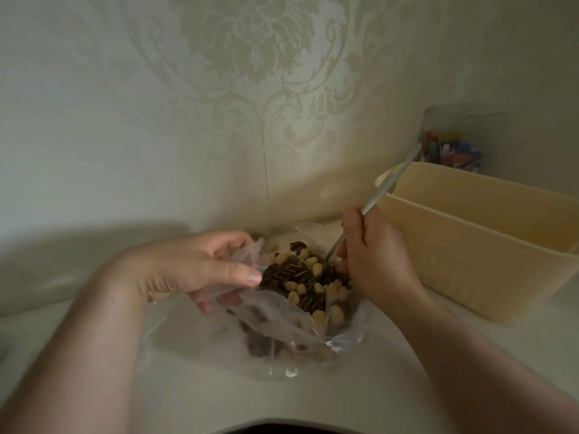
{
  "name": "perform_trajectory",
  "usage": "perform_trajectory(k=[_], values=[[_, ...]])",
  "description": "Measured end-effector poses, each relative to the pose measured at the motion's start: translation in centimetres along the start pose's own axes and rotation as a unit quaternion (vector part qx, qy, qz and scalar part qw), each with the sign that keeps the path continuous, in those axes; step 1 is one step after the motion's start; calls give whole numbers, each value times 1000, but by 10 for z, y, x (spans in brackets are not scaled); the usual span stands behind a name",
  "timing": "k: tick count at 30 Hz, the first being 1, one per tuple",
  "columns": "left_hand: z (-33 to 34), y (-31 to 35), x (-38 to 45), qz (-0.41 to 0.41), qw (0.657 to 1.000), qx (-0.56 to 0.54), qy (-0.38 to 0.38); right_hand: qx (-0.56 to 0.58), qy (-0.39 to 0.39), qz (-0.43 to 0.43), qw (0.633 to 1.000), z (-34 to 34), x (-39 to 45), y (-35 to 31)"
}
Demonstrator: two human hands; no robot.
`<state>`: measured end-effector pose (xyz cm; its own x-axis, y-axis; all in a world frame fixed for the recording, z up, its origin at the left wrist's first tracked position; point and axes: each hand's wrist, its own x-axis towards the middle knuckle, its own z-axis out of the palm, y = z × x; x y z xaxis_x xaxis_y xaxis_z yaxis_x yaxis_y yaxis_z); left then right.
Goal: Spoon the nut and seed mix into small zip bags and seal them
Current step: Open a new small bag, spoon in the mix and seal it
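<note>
Step in hand looked like scooping: the right hand (372,255) had its grip clamped round the thin grey metal spoon handle (388,186), handle slanting up and away toward the right, bowl end buried in the mix and not visible. The dark striped sunflower seeds and pale nuts mix (308,281) sat heaped in the mouth of a large clear crumpled plastic bag (282,333) lying on the pale counter (391,386). The left hand (200,264) pinched thin clear plastic at the left side of the heap, thumb on top, fingers curled under; couldn't tell whether that film was the big bag's rim or a small zip bag held open. Mix was just left of and below the right-hand grip, touching the spoon. Next move, I'd judge: lift a level spoonful, keep it steady, tip into whatever opening the left hand held. A cream plastic tub (488,245) stood beside on the right.
</note>
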<state>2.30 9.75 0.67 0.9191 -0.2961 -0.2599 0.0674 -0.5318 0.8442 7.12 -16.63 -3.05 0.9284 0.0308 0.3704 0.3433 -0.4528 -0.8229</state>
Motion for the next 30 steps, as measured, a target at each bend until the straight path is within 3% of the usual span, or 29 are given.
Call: perform_trajectory(k=[5, 9, 13, 17, 21, 26, 30], values=[[10, 10, 11, 158, 978, -39, 130, 21, 19, -2, 1000, -2, 2, 0], [41, 17, 30, 228, 946, -175, 150, 13, 38, -18, 999, -5, 5, 2], [60, 16, 43, 204, 935, -260, 132, 16, 39, -17, 999, -9, 3, 1], [53, 10, 39, 76, 980, -159, 93, 15, 21, -17, 1000, -12, 1, 1], [38, 7, 34, 4, 990, -114, 85, 37, 10, 8, 999, -13, 5, 4], [35, 3, 34, 48, 983, -158, 77, 16, 24, -4, 1000, -15, 6, 6], [38, 6, 34, 125, 972, -161, 120, 32, 36, -25, 999, -19, 3, -1]])
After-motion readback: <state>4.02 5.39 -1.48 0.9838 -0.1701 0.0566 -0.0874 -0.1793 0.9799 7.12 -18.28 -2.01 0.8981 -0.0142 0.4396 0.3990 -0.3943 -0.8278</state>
